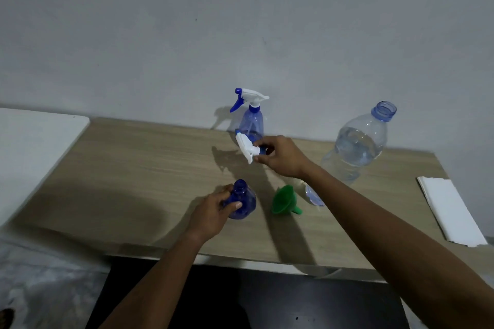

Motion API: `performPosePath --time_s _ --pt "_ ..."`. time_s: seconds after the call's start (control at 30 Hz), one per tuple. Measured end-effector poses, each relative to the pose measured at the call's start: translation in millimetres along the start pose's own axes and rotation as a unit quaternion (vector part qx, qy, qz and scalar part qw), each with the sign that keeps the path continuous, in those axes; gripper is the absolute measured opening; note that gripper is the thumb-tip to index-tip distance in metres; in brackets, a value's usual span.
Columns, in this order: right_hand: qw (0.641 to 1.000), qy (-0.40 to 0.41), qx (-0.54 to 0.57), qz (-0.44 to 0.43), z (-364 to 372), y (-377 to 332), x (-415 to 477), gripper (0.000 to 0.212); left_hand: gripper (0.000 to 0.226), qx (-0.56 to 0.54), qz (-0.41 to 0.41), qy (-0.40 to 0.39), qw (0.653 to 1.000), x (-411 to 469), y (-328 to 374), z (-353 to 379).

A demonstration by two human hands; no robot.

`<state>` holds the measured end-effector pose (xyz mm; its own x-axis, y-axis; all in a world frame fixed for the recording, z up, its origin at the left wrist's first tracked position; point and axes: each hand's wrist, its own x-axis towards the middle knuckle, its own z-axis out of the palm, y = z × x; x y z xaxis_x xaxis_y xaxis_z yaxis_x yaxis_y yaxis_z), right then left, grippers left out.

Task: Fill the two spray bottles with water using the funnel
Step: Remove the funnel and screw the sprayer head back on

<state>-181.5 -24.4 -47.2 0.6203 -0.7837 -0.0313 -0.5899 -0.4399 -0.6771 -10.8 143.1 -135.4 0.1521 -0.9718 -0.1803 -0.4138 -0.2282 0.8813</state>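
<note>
We cannot see the bottom of the open spray bottle (242, 201): our left hand (213, 212) wraps around its dark blue, see-through body, thumb across the front, and holds it upright on the tabletop (133, 168). Its neck is bare and open. Our right hand (280, 156) pinches the removed white spray head (247, 147) by its blue collar, lifted above the tabletop; the head covers the lower part of the second spray bottle (251, 120), which stands near the wall with its white and blue trigger top on. Whether either spray bottle holds water is hard to tell.

The green plastic funnel (284, 200) lies on its side between the open bottle and our right forearm, which partly hides a small blue cap-like piece (314, 195) we cannot identify. A large clear water bottle (358, 144), ribbed, uncapped and partly full, stands at the right. The tabletop has a pale wood grain. A white flat panel (451, 211) lies at its right edge.
</note>
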Motion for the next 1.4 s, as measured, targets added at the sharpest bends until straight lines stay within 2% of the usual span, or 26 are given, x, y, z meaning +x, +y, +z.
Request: performPosePath --time_s 0.1,0.27,0.4,0.63,0.93,1.2,1.4 --pt "0.996 0.042 0.056 -0.048 -26 -30 -20 0.017 0.010 0.019 0.008 0.002 1.000 -3 6 -1" --pt "0.983 0.090 0.140 -0.083 -55 -65 -49 0.029 0.012 0.040 0.003 -0.004 0.999 -4 13 -1" --pt "0.960 0.117 0.232 -0.106 -55 -75 -68 0.029 0.020 0.028 -0.022 -0.005 0.999 -7 12 -3" --pt "0.928 0.170 0.320 -0.083 -35 -72 -77 0.029 0.026 0.040 -0.024 0.002 0.999 -8 11 -2" --pt "0.930 0.137 0.336 -0.056 -3 -67 -70 0.028 0.028 0.042 -0.014 0.009 0.999 -6 11 -1" --pt "0.957 0.039 0.285 -0.032 33 -34 -64 0.025 0.034 0.020 -0.002 0.014 1.000 -6 12 0" --pt "0.978 -0.003 0.206 -0.035 54 -16 -63 0.031 0.025 0.025 -0.001 0.011 1.000 -5 8 1"
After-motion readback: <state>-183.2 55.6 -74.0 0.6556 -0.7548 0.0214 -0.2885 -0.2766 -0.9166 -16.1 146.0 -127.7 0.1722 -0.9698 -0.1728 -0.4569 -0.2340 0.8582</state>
